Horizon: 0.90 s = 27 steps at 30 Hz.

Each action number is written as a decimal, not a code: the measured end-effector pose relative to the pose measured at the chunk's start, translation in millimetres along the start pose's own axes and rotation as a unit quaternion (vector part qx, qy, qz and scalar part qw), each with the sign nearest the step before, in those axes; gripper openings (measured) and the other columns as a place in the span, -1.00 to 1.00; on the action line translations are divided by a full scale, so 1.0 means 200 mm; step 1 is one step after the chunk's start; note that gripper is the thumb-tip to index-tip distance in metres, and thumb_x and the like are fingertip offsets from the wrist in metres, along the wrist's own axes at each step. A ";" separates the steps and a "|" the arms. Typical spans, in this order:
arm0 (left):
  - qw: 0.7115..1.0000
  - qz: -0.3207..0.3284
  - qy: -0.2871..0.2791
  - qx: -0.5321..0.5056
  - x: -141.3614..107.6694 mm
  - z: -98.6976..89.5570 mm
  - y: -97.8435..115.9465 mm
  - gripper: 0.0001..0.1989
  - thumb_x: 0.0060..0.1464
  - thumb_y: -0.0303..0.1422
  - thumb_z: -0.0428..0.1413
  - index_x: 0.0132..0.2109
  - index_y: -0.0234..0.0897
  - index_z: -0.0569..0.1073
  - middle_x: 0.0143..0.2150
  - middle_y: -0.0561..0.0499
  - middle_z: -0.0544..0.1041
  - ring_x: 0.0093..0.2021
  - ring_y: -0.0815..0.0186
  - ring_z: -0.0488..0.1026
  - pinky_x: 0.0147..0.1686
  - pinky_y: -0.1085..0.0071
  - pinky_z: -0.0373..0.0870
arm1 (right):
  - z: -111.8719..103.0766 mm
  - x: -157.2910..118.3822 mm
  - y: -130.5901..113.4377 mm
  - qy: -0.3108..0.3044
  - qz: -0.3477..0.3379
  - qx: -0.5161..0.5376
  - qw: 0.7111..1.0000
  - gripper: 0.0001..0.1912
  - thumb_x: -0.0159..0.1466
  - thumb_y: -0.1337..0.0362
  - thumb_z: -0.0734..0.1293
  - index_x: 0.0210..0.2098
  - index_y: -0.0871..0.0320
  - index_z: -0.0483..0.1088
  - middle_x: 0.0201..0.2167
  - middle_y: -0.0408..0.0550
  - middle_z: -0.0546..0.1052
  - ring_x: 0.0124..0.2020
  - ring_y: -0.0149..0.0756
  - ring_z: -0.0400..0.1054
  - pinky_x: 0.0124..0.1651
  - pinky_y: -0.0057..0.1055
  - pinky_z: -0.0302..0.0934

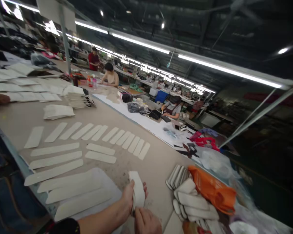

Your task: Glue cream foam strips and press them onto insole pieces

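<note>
In the head view, a curved off-white strip (pixel 137 188), perhaps a small stack of them, stands tilted above the table at the lower middle. My left hand (pixel 129 197) is wrapped round it, thumb on the near face and fingertips showing past its right edge. My right hand (pixel 147 221) is closed at the strip's lower end, its fingertips touching that end; how many layers it grips is hidden. Flat off-white strips (pixel 97 185) lie to the left of my hands. Shorter strips (pixel 100 153) and a slanted row of strips (pixel 123 137) lie farther back.
Bundles of padded off-white pieces (pixel 194 203) and an orange bag (pixel 213 188) sit to the right. Stacked pale pieces (pixel 75 97) stand at the back left. Another person's hand (pixel 0 97) rests at the left edge. Co-workers (pixel 172 107) sit beyond the table.
</note>
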<state>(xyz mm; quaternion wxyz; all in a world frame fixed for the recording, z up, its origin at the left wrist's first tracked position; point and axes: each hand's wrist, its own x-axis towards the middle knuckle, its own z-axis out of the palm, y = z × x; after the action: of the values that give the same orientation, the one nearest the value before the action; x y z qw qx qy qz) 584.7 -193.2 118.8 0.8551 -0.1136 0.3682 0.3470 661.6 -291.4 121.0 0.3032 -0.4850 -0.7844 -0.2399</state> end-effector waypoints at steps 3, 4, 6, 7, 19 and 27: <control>0.999 -0.011 -0.016 0.036 -0.02 0.06 0.03 -0.45 0.22 -0.13 -0.15 0.02 -0.61 0.36 -0.45 -0.19 0.53 -0.50 0.25 0.48 -0.46 0.36 0.45 | -0.07 0.06 -0.01 -0.066 0.029 0.012 0.997 -0.84 0.17 0.45 0.15 -0.39 0.17 0.34 -0.58 -0.07 0.42 -0.56 -0.30 0.28 -0.54 -0.38 0.08; 0.997 -0.029 -0.029 0.072 -0.03 0.07 0.03 -0.41 0.21 -0.08 -0.16 0.00 -0.61 0.38 -0.47 -0.19 0.52 -0.52 0.27 0.47 -0.48 0.38 0.44 | -0.09 0.08 -0.01 -0.090 0.056 0.026 0.994 -0.85 0.17 0.45 0.15 -0.45 0.14 0.30 -0.59 -0.09 0.38 -0.54 -0.30 0.27 -0.51 -0.38 0.08; 0.984 -0.049 -0.055 0.160 -0.04 0.06 0.04 -0.33 0.15 0.02 -0.14 -0.02 -0.60 0.42 -0.52 -0.16 0.50 -0.58 0.30 0.42 -0.54 0.43 0.39 | -0.14 0.13 0.00 -0.117 0.099 0.054 0.987 -0.85 0.16 0.44 0.16 -0.49 0.12 0.24 -0.58 -0.12 0.35 -0.50 -0.30 0.26 -0.46 -0.39 0.08; 0.976 -0.048 -0.069 0.200 -0.05 0.05 0.05 -0.30 0.12 0.06 -0.12 -0.03 -0.59 0.43 -0.54 -0.14 0.49 -0.60 0.33 0.40 -0.57 0.46 0.36 | -0.16 0.14 0.01 -0.127 0.117 0.065 0.983 -0.86 0.17 0.44 0.16 -0.48 0.12 0.24 -0.56 -0.11 0.35 -0.48 -0.30 0.26 -0.43 -0.39 0.09; 0.897 -0.059 -0.340 0.278 -0.17 -0.02 0.10 -0.53 -0.13 -0.44 0.23 -0.01 -0.31 0.37 -0.09 -0.16 0.49 -0.07 0.13 0.43 -0.06 0.22 0.33 | -0.20 0.16 0.08 -0.196 0.179 0.008 0.964 -0.87 0.20 0.45 0.12 -0.39 0.11 0.21 -0.51 -0.11 0.34 -0.45 -0.30 0.26 -0.40 -0.39 0.09; 0.860 -0.093 -0.286 0.412 -0.21 -0.12 0.08 -0.35 -0.31 -0.68 0.03 0.02 -0.19 0.25 -0.07 -0.06 0.45 -0.15 0.16 0.47 -0.18 0.13 0.40 | -0.22 0.12 0.15 -0.209 0.200 0.035 0.956 -0.88 0.19 0.45 0.18 -0.41 0.12 0.24 -0.50 -0.11 0.38 -0.41 -0.29 0.28 -0.37 -0.41 0.14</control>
<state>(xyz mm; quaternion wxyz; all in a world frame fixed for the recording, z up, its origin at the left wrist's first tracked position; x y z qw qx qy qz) 540.0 -213.6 133.8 0.9199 0.3197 0.2041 0.0993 691.7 -294.0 171.0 0.1912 -0.6605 -0.7250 -0.0396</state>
